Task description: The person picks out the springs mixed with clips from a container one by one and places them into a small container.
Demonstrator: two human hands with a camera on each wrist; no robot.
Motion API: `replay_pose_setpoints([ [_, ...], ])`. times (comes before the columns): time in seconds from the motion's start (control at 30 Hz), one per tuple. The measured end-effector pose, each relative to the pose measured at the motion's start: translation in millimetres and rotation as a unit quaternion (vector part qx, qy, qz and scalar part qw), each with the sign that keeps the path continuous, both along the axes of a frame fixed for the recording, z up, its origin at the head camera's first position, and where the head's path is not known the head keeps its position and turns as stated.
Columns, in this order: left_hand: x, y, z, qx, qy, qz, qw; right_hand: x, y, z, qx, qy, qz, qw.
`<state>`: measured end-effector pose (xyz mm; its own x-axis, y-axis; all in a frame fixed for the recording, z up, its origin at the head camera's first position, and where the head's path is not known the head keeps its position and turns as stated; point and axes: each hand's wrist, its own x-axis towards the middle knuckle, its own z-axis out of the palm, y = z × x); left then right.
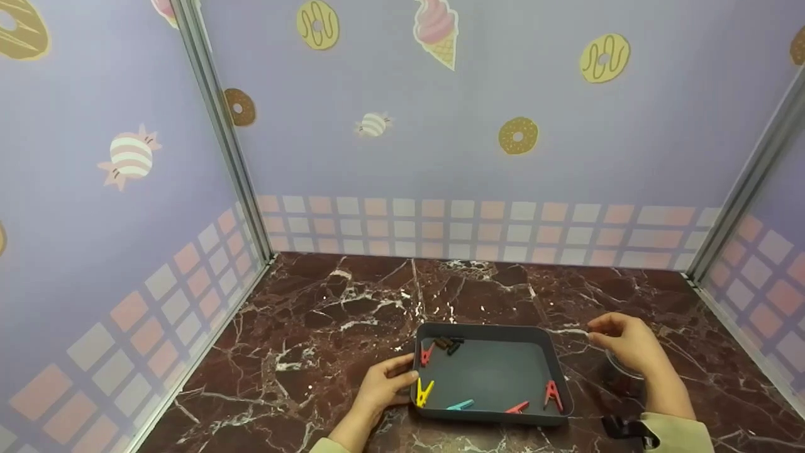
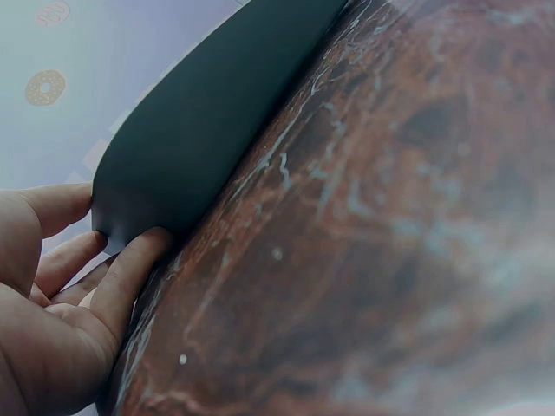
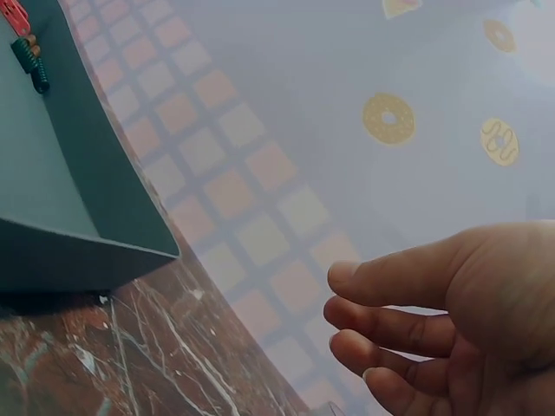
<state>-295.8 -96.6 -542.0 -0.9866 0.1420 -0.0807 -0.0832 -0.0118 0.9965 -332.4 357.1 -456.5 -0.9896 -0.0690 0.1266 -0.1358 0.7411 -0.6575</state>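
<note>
The tray (image 1: 497,371) of clips (image 1: 423,396) sits on the surface (image 1: 333,365), where the left hand (image 1: 382,385) touches it with loose fingers, seemingly to steady it, while the empty right hand (image 1: 630,345) hangs loose near a jar (image 1: 622,380), so next probably needs a gentle pinch.

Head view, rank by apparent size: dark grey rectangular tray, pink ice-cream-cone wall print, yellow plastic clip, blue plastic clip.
1. Grey tray
2. Ice-cream print
3. Yellow clip and blue clip: too alike at these angles to rank.
</note>
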Motion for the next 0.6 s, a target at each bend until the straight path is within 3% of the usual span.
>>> replay_pose_setpoints([
  [0.4, -1.6, -0.4, -1.1, -0.037, 0.044, 0.014, 0.9982, -8.1, -30.2, -2.5, -0.013, 0.014, 0.034, 0.999],
  [0.6, -0.1, -0.3, 0.0, -0.020, 0.018, 0.005, 0.9996, -15.4, -50.3, -0.5, -0.023, 0.018, 0.065, 0.997],
])
